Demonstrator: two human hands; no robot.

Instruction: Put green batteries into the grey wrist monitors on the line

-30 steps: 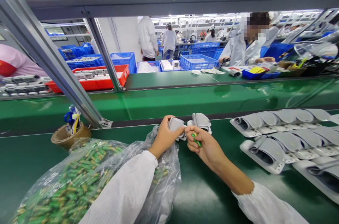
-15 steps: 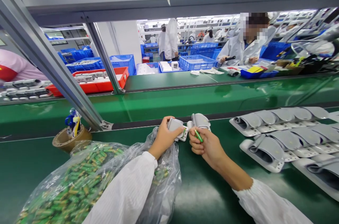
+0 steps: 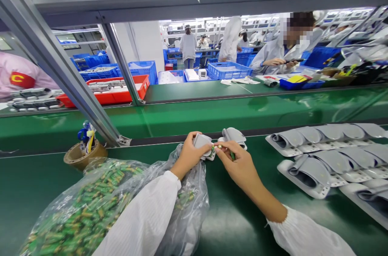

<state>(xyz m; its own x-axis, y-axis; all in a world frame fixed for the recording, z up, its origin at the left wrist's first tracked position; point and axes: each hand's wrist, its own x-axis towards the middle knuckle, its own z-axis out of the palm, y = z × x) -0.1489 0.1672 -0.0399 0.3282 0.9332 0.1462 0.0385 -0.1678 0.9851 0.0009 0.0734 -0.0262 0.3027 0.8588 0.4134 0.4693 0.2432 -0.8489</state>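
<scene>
My left hand (image 3: 188, 156) is closed round a small grey and white device with a cuff (image 3: 203, 143), held just above the green bench. My right hand (image 3: 239, 164) pinches a green battery (image 3: 216, 147) against the device's open end, and a second green battery (image 3: 232, 154) shows between its fingers. Another grey cuffed device (image 3: 234, 135) lies right behind my right hand. A clear plastic bag of green batteries (image 3: 91, 203) lies under my left forearm.
Rows of grey cuffed devices (image 3: 327, 155) lie on the bench at the right. A brown tape roll holding small tools (image 3: 83, 152) stands at the left by a slanted metal post (image 3: 69, 82). Across the green conveyor (image 3: 242, 112) a person in white (image 3: 279, 52) works near blue and red crates.
My right hand has moved left and up, bringing a green battery from its fingers to the device's open end. My left hand has barely moved.
</scene>
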